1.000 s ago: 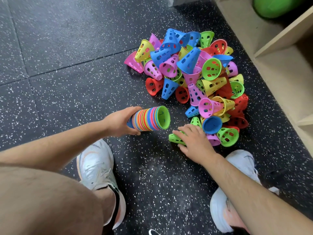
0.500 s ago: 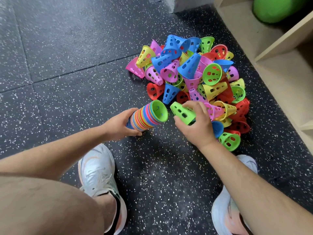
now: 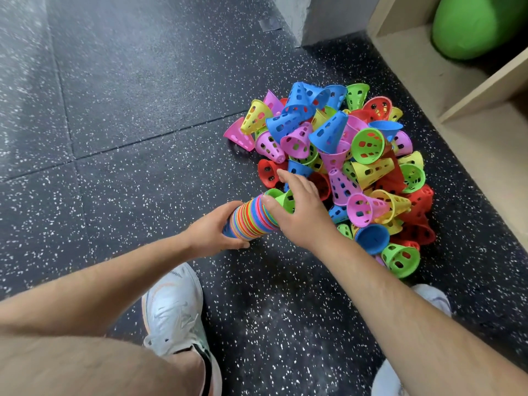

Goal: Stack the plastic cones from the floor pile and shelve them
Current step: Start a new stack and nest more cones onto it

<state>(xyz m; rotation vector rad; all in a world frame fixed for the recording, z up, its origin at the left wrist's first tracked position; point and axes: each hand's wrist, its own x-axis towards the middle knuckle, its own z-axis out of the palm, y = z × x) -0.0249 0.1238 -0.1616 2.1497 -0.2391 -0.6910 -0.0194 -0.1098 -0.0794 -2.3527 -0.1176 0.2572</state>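
A pile of perforated plastic cones (image 3: pixel 343 155) in blue, pink, green, yellow and red lies on the dark speckled floor, right of centre. My left hand (image 3: pixel 214 232) grips the narrow end of a many-coloured stack of nested cones (image 3: pixel 253 217) held on its side just left of the pile. My right hand (image 3: pixel 297 210) holds a green cone (image 3: pixel 284 198) at the stack's open end, partly pushed into it. My palm hides most of that cone.
A pale wooden shelf unit (image 3: pixel 468 90) stands along the right, with a green ball (image 3: pixel 480 24) in its upper compartment. My two white shoes (image 3: pixel 174 310) are on the floor below the hands. A grey wall corner (image 3: pixel 323 18) stands at the back.
My right hand picked a green cone off the floor beside the pile, carried it left and brought it onto the open end of the stack. The left hand kept its grip.
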